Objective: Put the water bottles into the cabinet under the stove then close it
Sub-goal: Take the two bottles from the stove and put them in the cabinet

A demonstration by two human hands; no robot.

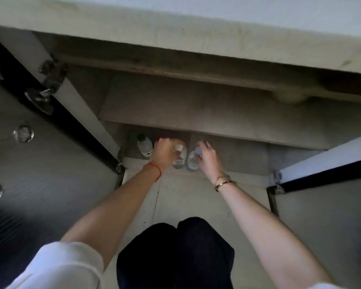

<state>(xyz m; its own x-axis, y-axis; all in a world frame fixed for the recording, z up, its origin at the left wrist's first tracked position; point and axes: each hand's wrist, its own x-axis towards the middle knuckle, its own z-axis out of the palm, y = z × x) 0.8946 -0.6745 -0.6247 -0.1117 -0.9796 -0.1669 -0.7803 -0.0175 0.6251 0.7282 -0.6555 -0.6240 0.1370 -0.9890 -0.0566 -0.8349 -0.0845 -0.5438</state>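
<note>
Both hands grip bottles inside the cabinet (227, 155): left hand (164, 152) on one bottle (179, 157), right hand (207, 156) on another bottle (193, 160).

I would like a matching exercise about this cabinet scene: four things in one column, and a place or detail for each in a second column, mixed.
Things:
1. green-capped bottle
2. left hand
3. right hand
4. left door

Details:
A. gold bangles on its wrist
B. swung open, round vents in it
C. red string on its wrist
D. stands alone, far left in the cabinet

Pairs: 1-D, 2-C, 3-A, 4-B
</note>
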